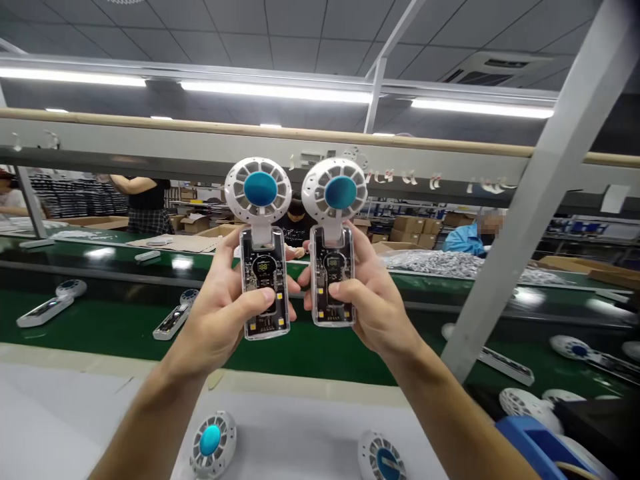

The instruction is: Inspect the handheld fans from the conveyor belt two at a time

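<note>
Upright, one fan (265,253) stands in each grip (223,310).

Head view: faces forward across green conveyor (325,357), hands (215,317) close.

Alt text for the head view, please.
Left hand holds one handheld fan upright, right hand another beside it, circuit boards showing through clear handles. More fans lie on the green conveyor belt behind; two fan heads show on the white worktop below.

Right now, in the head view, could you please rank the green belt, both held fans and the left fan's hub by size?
Green belt
Left fan, right fan: too alike to rank
Left fan's hub
</note>
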`<state>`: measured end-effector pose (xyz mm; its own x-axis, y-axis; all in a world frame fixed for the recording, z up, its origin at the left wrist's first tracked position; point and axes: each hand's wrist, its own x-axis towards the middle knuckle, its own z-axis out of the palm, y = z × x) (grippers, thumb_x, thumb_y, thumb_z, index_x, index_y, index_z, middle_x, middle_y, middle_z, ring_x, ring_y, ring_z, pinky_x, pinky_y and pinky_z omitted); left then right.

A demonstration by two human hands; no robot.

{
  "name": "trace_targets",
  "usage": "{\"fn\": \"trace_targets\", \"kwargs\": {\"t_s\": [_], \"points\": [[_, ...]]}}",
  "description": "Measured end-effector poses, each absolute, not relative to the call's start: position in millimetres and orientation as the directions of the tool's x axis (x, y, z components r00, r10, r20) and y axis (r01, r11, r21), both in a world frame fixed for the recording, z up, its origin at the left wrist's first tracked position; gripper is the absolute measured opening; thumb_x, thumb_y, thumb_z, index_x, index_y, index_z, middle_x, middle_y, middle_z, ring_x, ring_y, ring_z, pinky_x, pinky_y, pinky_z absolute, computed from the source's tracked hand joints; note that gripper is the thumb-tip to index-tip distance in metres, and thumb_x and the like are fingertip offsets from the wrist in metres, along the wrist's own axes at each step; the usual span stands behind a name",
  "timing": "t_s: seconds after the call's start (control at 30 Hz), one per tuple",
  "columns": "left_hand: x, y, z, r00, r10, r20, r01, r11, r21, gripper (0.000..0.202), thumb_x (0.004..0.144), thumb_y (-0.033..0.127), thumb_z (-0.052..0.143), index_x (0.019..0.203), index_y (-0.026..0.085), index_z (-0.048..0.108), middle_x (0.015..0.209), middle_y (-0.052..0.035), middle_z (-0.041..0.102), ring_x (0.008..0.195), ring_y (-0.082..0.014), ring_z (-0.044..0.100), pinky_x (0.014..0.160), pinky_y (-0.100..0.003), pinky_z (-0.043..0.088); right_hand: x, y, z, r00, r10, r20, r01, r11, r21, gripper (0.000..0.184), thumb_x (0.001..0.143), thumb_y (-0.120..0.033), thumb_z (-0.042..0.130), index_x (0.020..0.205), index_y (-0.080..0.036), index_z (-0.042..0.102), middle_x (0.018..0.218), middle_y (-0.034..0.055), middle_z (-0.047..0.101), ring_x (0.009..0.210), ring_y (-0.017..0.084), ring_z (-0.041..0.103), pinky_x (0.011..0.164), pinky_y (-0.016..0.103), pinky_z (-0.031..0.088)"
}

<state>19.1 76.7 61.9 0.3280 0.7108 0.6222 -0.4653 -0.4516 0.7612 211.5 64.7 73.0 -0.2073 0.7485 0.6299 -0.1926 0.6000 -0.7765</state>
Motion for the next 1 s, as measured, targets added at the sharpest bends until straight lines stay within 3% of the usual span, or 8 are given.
{"fn": "trace_targets", "kwargs": {"t_s": [0.1, 0.23, 0.4, 0.53, 0.77, 1.0], "points": [[28.6, 80.0, 56.7, 0.364, 0.711, 0.601, -0.47, -0.417, 0.778, 0.071, 0.084, 0.017, 0.067, 0.141, 0.025, 0.025, 0.102, -0.0072, 0.07, 0.071, -0.0213, 0.073, 0.062, -0.034, 0.063, 221.5, 62.9, 56.4, -0.19, 0.788, 0.586, -0.212, 0.55, -0.808, 0.079, 0.079, -0.016, 0.059, 0.148, -0.033, 0.025, 0.098, 0.0014, 0.068, 0.067, 0.018, 0.067, 0.063, 0.037, 0.058], [42.9, 82.3, 50.8, 0.398, 0.728, 0.558, -0.48, -0.353, 0.803, 0.069, 0.085, 0.017, 0.066, 0.141, 0.027, 0.026, 0.103, -0.0057, 0.069, 0.07, -0.0198, 0.072, 0.059, -0.03, 0.061, 237.7, 66.1, 42.9, -0.136, 0.82, 0.556, -0.237, 0.518, -0.822, 0.076, 0.079, -0.018, 0.058, 0.148, -0.029, 0.026, 0.09, 0.0015, 0.07, 0.065, 0.019, 0.067, 0.059, 0.034, 0.056], [55.6, 84.1, 45.7, 0.419, 0.785, 0.457, -0.484, -0.233, 0.844, 0.063, 0.082, 0.014, 0.066, 0.135, 0.024, 0.033, 0.099, -0.0054, 0.068, 0.072, -0.0193, 0.072, 0.063, -0.029, 0.059, 257.1, 70.6, 39.3, -0.109, 0.84, 0.531, -0.301, 0.481, -0.823, 0.073, 0.077, -0.02, 0.06, 0.145, -0.026, 0.034, 0.096, 0.0046, 0.071, 0.066, 0.019, 0.069, 0.052, 0.029, 0.054], [62.7, 86.7, 43.2, 0.405, 0.801, 0.441, -0.495, -0.213, 0.842, 0.063, 0.077, 0.009, 0.066, 0.131, 0.023, 0.036, 0.095, -0.004, 0.067, 0.069, -0.0184, 0.07, 0.061, -0.029, 0.058, 269.1, 69.9, 41.9, -0.069, 0.855, 0.513, -0.246, 0.484, -0.84, 0.072, 0.072, -0.015, 0.063, 0.139, -0.028, 0.042, 0.099, 0.0042, 0.07, 0.069, 0.019, 0.07, 0.051, 0.026, 0.056], [68.6, 87.5, 40.4, 0.39, 0.821, 0.418, -0.467, -0.215, 0.858, 0.053, 0.084, 0.014, 0.063, 0.13, 0.023, 0.037, 0.099, -0.0055, 0.067, 0.067, -0.0181, 0.07, 0.059, -0.03, 0.058, 272.6, 71.6, 40.8, -0.051, 0.869, 0.492, -0.195, 0.475, -0.858, 0.066, 0.08, -0.021, 0.062, 0.142, -0.029, 0.041, 0.098, 0.0044, 0.07, 0.064, 0.018, 0.07, 0.047, 0.026, 0.056], [67.4, 87.2, 43.0, 0.361, 0.837, 0.411, -0.502, -0.197, 0.842, 0.051, 0.083, 0.012, 0.063, 0.128, 0.021, 0.041, 0.1, -0.0065, 0.069, 0.064, -0.018, 0.07, 0.058, -0.03, 0.058, 268.6, 72.3, 41.3, -0.059, 0.87, 0.489, -0.202, 0.469, -0.86, 0.074, 0.078, -0.02, 0.062, 0.147, -0.029, 0.035, 0.096, 0.004, 0.07, 0.064, 0.018, 0.069, 0.047, 0.026, 0.056]]}}
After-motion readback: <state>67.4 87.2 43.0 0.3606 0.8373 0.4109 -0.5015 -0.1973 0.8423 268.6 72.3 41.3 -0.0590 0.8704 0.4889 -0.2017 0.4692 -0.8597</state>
